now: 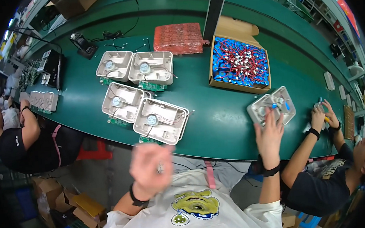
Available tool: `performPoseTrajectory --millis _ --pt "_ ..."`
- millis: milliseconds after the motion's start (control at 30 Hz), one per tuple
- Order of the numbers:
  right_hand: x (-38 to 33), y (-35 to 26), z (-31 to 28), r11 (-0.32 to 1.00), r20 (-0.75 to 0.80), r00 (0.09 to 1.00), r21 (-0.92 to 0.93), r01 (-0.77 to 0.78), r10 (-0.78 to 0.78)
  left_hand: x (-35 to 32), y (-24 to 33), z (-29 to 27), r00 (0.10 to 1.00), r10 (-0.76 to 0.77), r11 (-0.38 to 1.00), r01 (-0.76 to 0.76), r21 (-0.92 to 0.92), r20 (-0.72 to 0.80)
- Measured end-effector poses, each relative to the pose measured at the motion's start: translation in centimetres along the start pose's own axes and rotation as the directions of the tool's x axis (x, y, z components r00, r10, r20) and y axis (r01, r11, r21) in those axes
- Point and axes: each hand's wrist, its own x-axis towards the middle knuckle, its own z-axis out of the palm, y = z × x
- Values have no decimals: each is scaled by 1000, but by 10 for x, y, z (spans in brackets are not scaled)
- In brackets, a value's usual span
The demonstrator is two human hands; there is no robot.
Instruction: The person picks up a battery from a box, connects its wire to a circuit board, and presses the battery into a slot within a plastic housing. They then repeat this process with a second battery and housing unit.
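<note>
My right hand [269,136] reaches over a white plastic housing [290,115] on the right of the bench, its fingers stretched out and resting at the near edge and inside. Blue parts [275,106] show in that housing by the fingertips. My left hand [152,166] is raised in front of my body, just off the bench's near edge. Motion smears its fingers, and a small light thing [160,169] shows by the palm, too blurred to name. Nearest to it is an open white housing [166,127] with a round metallic part, wires and a green circuit board [147,140].
More open white housings [152,62] lie left of centre. A cardboard box [240,88] holds blue cells with red wires. Behind are a red bubble-wrapped pack [178,39] and a black device [83,45]. Co-workers sit at both sides, one person's hands [321,116] near on the right.
</note>
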Motion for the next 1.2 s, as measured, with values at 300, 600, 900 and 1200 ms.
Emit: performPoseTrajectory --millis 300,600,900,1200 --pt "34 16 -47 993 -213 976 -92 -71 50 -11 -80 -14 673 -715 677 734 -53 192" --pt "41 -167 -95 411 -226 789 754 513 -571 -22 -71 19 630 -737 533 765 -362 245" --pt "44 -159 -94 636 -82 801 563 528 -593 -11 -63 42 660 -631 532 750 -393 407" --pt "39 -130 -94 467 -67 945 856 219 -320 -9 -71 62 656 -564 385 747 -543 502"
